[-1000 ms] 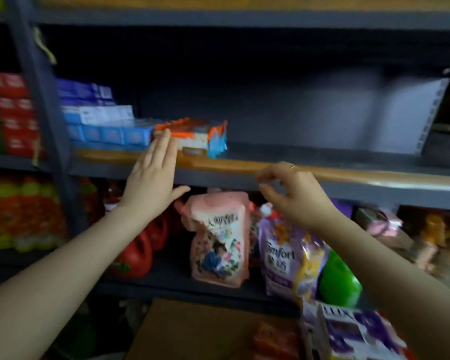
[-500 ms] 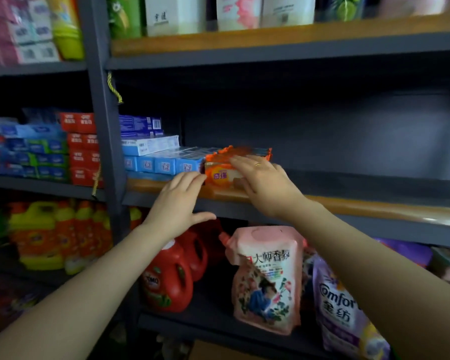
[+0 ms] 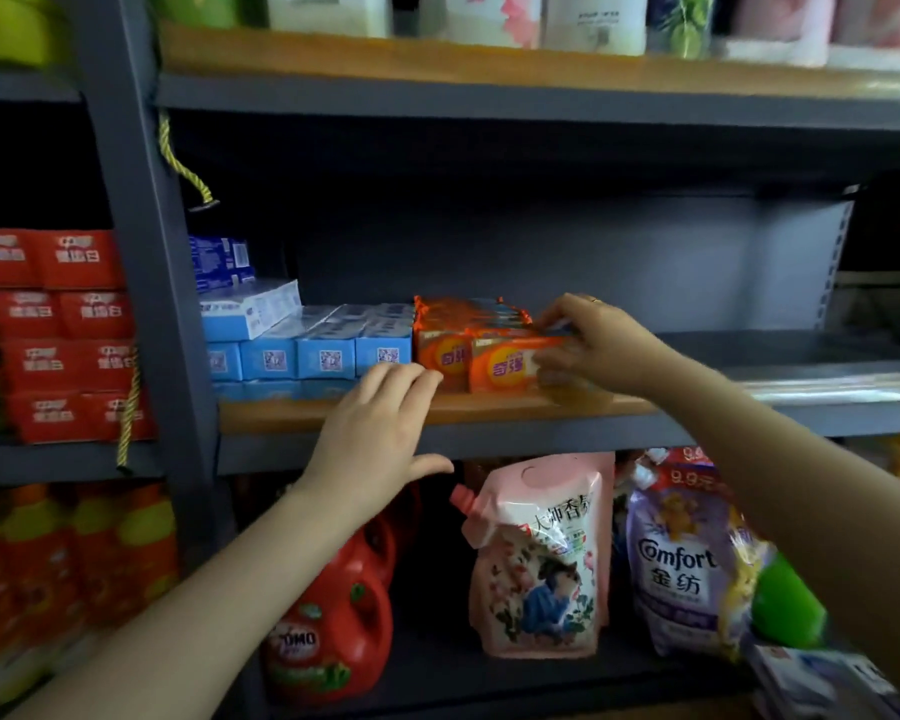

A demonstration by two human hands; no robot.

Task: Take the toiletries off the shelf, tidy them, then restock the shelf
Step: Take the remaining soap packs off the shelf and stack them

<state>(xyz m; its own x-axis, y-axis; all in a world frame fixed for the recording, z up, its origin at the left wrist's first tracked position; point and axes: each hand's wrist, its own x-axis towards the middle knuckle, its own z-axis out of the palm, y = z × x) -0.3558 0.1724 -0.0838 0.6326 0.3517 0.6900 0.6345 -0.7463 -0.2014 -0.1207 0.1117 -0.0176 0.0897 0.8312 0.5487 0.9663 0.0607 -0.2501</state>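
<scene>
Two orange soap packs (image 3: 500, 362) lie side by side at the front of the middle shelf (image 3: 520, 410), right of a row of light blue boxes (image 3: 307, 350). My right hand (image 3: 596, 348) grips the right end of the nearer orange pack, fingers over its top and thumb at its front. My left hand (image 3: 380, 433) rests with slightly bent fingers on the shelf's wooden front edge, its fingertips just below the blue boxes and the left orange pack. It holds nothing.
Right of the soap the middle shelf is bare back to the grey rear panel (image 3: 645, 262). Below stand a red detergent jug (image 3: 333, 621), a pink refill pouch (image 3: 539, 558) and a purple Comfort pouch (image 3: 681, 569). Red boxes (image 3: 63, 335) fill the left bay; bottles line the top shelf.
My right hand has come up from the shelf edge onto the orange soap and set it against the blue boxes. My view has risen and moved closer. The left hand stays at the shelf edge.
</scene>
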